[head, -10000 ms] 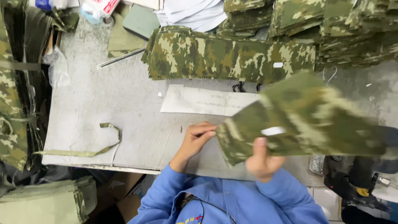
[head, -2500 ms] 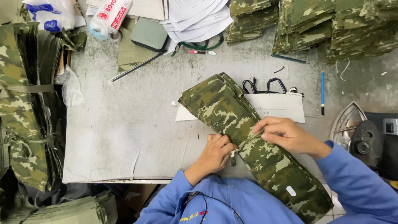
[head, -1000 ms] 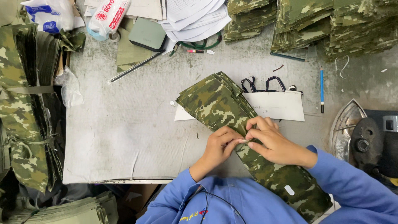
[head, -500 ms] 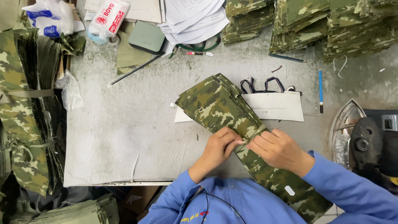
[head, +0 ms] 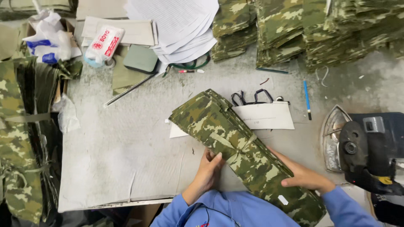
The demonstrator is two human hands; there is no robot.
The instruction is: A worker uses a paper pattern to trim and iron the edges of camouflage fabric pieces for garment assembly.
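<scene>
Left hand (head: 209, 173) is pressed flat, fingers together, against the near edge of the camouflage bundle (head: 235, 147) (tied with a strap), which lies diagonally on the grey table (head: 126, 159). Farther right, the right hand (head: 304, 176) is laid open on the bundle's lower end. An iron (head: 366, 145) is seen at the right edge.

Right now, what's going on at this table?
A person in a blue top is handling a folded camouflage bundle lying diagonally on the grey table. A strap is tied around its middle. The left hand presses its near edge beside the tie; the right hand rests flat on its lower end. An iron sits to the right, with camouflage stacks at the back.
</scene>
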